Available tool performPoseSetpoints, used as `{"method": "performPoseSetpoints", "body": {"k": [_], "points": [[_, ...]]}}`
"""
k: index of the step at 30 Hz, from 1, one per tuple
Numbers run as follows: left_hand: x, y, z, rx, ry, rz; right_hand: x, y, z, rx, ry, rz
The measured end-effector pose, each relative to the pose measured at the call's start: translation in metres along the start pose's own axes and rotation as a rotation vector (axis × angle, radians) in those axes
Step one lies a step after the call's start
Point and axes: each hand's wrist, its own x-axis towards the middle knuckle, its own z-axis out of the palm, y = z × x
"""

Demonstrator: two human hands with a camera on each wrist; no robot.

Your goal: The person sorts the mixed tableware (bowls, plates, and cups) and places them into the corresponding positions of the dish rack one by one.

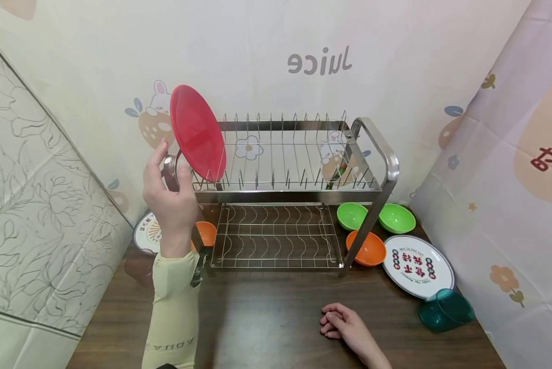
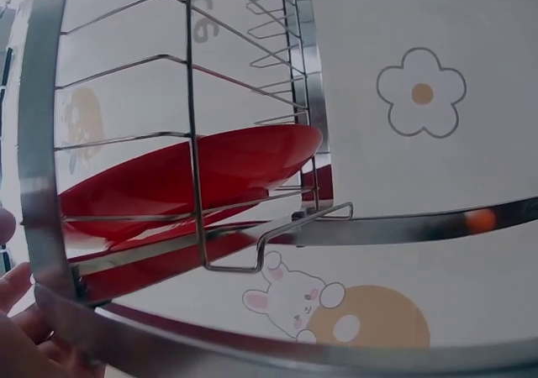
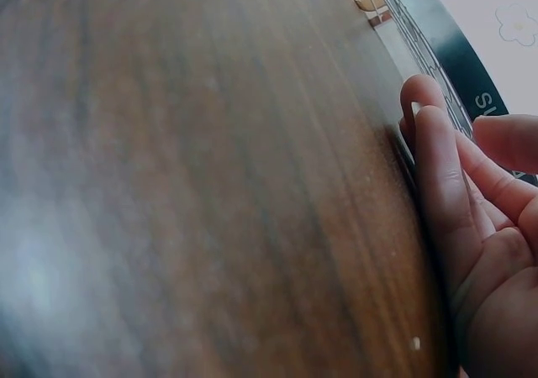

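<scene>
Plate [image 1: 197,133] is propped tilted, seemingly by wires [image 2: 191,101], at upper left of rack [image 1: 290,197]; left hand [image 1: 171,205] is raised alongside, fingers parted, nothing visibly gripped; right hand [image 1: 344,325], loosely curled, empty, is rested on surface [image 1: 262,318]

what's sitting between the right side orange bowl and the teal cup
In the head view, a round white plate with red characters lies between the orange bowl and the teal cup.
</scene>
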Motion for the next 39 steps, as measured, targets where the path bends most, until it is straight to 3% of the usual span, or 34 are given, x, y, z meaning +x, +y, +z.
{"method": "performPoseSetpoints", "body": {"k": [10, 16, 20, 28, 39], "points": [[-0.011, -0.003, -0.026, -0.044, 0.042, -0.105, -0.001, 0.0, 0.001, 0.0, 0.012, -0.011], [-0.029, -0.037, -0.044, -0.03, 0.052, -0.182, -0.001, -0.001, 0.001, 0.001, 0.004, 0.002], [-0.044, -0.058, -0.055, 0.0, 0.013, -0.239, 0.0, -0.001, 0.001, 0.001, 0.009, -0.001], [-0.077, -0.076, -0.074, 0.026, -0.104, -0.374, 0.0, 0.001, 0.001, 0.007, 0.01, 0.001], [-0.129, -0.106, -0.098, 0.171, -0.249, -0.502, 0.0, -0.001, 0.0, 0.015, 0.01, 0.0]]}}
